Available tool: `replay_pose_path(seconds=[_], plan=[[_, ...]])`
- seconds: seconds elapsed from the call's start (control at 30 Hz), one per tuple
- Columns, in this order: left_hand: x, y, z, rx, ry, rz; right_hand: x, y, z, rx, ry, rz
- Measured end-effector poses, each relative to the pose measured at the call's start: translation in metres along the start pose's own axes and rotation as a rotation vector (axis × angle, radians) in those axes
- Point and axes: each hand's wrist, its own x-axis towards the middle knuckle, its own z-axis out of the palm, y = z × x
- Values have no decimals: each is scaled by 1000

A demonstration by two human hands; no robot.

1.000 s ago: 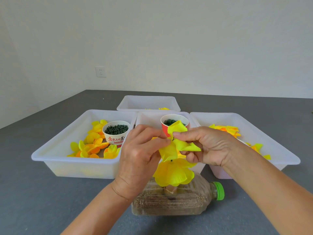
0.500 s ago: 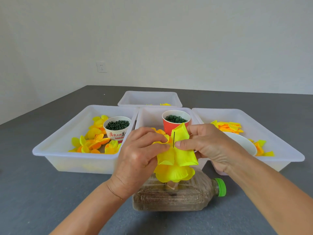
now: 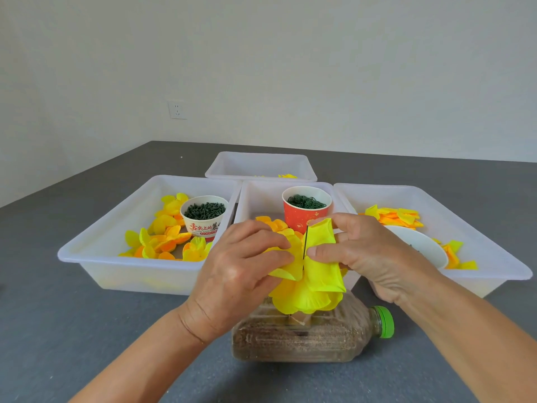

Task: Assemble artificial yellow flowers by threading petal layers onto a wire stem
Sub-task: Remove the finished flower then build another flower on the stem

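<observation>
While pinching petal layer (image 3: 321, 257) on both sides of wire (image 3: 305, 242), keep pull even. Left hand (image 3: 238, 274) fingers curled onto left half, right hand (image 3: 366, 254) thumb and forefinger clamped on right half. Layer sits on wire, above big flower (image 3: 302, 298) lower on stem. Slide straight down, no twist, else likely tear at hole. Stem stands in bottle (image 3: 308, 338) lying on table (image 3: 58, 330); press gently, bottle could roll. Spare petals wait in left tray (image 3: 96, 251).

Both hands have pushed the petal layer (image 3: 321, 257) further down the wire stem (image 3: 305, 242)
</observation>
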Motion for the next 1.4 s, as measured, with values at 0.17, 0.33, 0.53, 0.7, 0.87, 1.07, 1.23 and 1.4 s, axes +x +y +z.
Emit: replay_pose_path(seconds=[0.17, 0.33, 0.53, 0.7, 0.87, 1.07, 1.23, 1.4], plan=[[-4, 0, -1, -7, -14, 2, 1, 1, 1, -45, 14, 33], [-6, -1, -1, -12, -30, 12, 3, 4, 1, -22, 3, 92], [-9, -1, 1, -30, -26, 14, 3, 5, -2, 20, -16, 126], [-11, -1, 2, -40, -36, 10, 4, 6, -3, 60, -38, 179], [-10, 1, 0, -31, -49, 14, 7, 11, -5, 64, -45, 218], [-6, 0, -2, 5, -52, 26, 8, 9, -3, 110, -62, 243], [-10, 1, -1, -1, -76, 27, 8, 13, 2, 45, -56, 248], [-12, 1, -2, -6, -94, 15, 6, 12, 2, 23, -59, 205]])
